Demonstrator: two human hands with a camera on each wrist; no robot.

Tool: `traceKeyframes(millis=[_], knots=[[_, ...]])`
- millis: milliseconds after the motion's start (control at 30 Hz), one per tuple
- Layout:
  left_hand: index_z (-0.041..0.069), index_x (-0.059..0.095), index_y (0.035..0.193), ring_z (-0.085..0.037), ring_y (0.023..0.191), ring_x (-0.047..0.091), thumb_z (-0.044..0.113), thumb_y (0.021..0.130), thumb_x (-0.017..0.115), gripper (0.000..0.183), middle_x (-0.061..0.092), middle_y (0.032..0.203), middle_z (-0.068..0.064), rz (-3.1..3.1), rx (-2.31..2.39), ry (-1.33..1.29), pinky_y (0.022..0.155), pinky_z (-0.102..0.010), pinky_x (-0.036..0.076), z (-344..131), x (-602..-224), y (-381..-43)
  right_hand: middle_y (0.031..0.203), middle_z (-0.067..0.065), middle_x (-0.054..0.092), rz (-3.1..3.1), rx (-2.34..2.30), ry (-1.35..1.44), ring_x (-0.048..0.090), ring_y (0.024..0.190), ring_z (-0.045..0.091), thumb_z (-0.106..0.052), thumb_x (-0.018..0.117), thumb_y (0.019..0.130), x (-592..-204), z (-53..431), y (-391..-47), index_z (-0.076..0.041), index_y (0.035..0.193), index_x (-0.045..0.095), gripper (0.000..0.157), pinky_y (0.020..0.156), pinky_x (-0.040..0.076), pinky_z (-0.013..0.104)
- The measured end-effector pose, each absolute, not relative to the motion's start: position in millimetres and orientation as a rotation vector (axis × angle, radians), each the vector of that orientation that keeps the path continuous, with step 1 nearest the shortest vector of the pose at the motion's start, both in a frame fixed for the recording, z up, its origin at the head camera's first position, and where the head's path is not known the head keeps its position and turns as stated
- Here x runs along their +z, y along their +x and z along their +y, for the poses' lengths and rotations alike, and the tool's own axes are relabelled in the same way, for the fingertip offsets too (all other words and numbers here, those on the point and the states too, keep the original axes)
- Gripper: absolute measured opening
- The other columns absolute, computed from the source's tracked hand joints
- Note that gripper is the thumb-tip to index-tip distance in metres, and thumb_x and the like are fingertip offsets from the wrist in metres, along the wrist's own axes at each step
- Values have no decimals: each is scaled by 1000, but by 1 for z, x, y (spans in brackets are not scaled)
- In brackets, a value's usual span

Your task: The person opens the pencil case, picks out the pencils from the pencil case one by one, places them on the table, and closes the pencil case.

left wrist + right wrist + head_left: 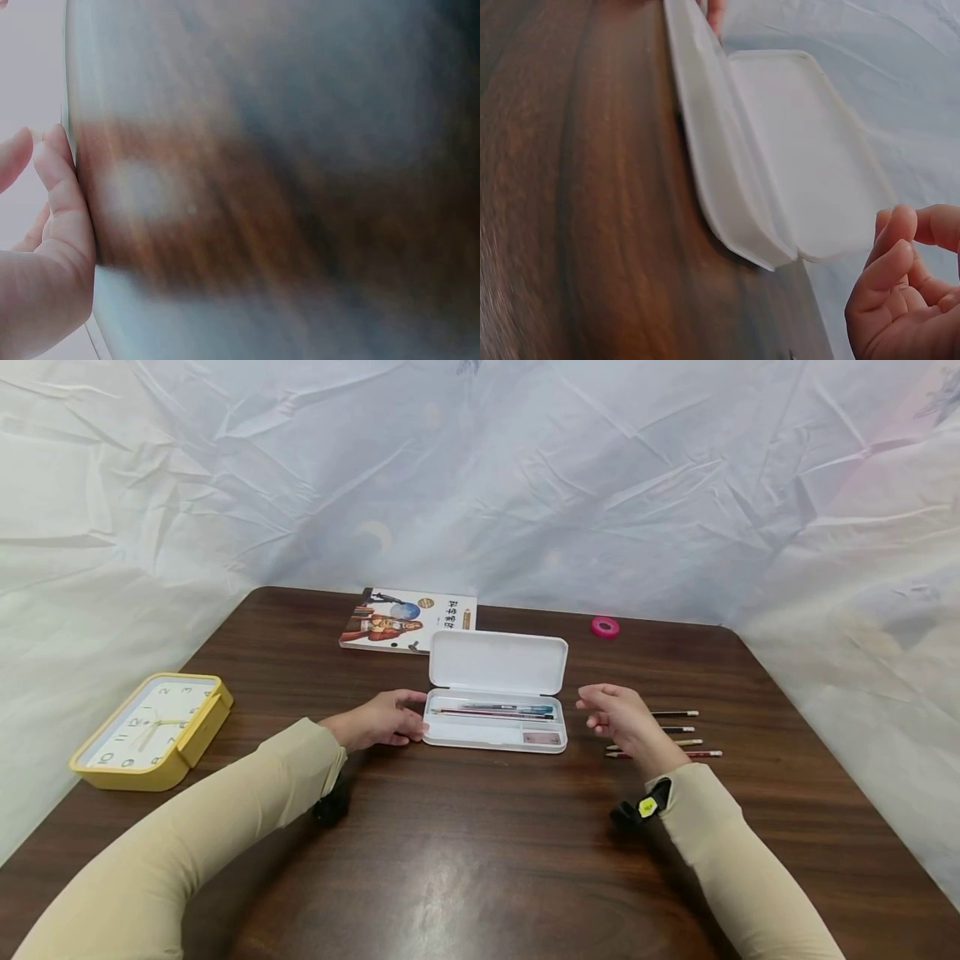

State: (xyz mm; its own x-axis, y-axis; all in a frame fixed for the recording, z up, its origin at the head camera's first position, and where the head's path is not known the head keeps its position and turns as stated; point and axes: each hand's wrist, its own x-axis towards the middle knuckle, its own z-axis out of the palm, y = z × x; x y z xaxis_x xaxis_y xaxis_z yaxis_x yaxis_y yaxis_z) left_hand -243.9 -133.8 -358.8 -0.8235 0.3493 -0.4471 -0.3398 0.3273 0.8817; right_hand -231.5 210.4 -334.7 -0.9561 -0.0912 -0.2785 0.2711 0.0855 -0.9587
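A white pencil case [480, 744] lies on the table, its lid [498, 662] raised at the back. Inside are a teal-and-clear pen [513, 707], a dark red pencil [487, 714] and an eraser-like block [542, 738] in a small compartment. My left hand [378, 720] touches the case's left end with relaxed fingers. Just off the right end hovers my right hand [621, 720], fingers loosely bent and nothing visible in them. In the right wrist view, this hand [907, 292] overlaps the lid's corner. Several pencils [686, 728] lie beside and partly behind it.
A picture-covered book [397, 618] lies behind the case. The pink tape roll [605, 627] is near the table's back edge. At the left stands a yellow clock [150, 731]. Pale cloth [525, 485] hangs behind the brown table [442, 852].
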Motion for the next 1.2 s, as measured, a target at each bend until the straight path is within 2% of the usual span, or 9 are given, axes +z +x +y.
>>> traceKeyframes(millis=[100, 167, 467, 867, 1000, 1200], knots=[[8, 26, 134, -15, 73, 56, 5, 83, 57, 60, 55, 92, -10, 2017, 1542, 13, 62, -27, 46, -134, -359, -244, 83, 4, 57, 2123, -1905, 179, 47, 47, 6, -18, 52, 88, -340, 204, -235, 8, 116, 41, 40, 45, 39, 17], [8, 26, 134, -15, 73, 56, 5, 83, 57, 60, 55, 92, -10, 2018, 1541, 11, 62, -27, 46, -134, -359, -244, 85, 6, 57, 2139, -1875, 169, 47, 47, 6, -18, 52, 88, -342, 200, -237, 9, 118, 40, 43, 45, 39, 16], [8, 26, 134, -15, 74, 56, 6, 83, 58, 60, 55, 93, -11, 2019, 1534, 10, 63, -28, 46, -135, -359, -244, 83, 6, 57, 2194, -1743, 134, 47, 47, 8, -17, 52, 87, -349, 188, -242, 7, 111, 48, 35, 43, 38, 18], [8, 26, 134, -16, 74, 56, 6, 83, 58, 60, 55, 94, -12, 2023, 1530, 15, 63, -28, 46, -134, -357, -243, 94, 11, 52, 2348, -1496, 105, 48, 48, 9, -17, 52, 85, -351, 178, -250, 4, 109, 52, 32, 47, 39, 21], [8, 26, 134, -16, 74, 56, 6, 83, 58, 61, 55, 93, -12, 2020, 1527, 9, 63, -28, 46, -134, -357, -244, 92, 11, 51, 2411, -1432, 85, 48, 47, 10, -17, 53, 84, -350, 174, -251, 3, 107, 53, 30, 46, 39, 22], [8, 26, 135, -16, 74, 56, 6, 83, 58, 61, 54, 94, -12, 2017, 1529, 7, 63, -28, 46, -134, -357, -244, 79, 10, 53, 2482, -1370, 47, 47, 42, 9, -18, 52, 85, -350, 169, -253, 4, 103, 54, 28, 41, 40, 22]])
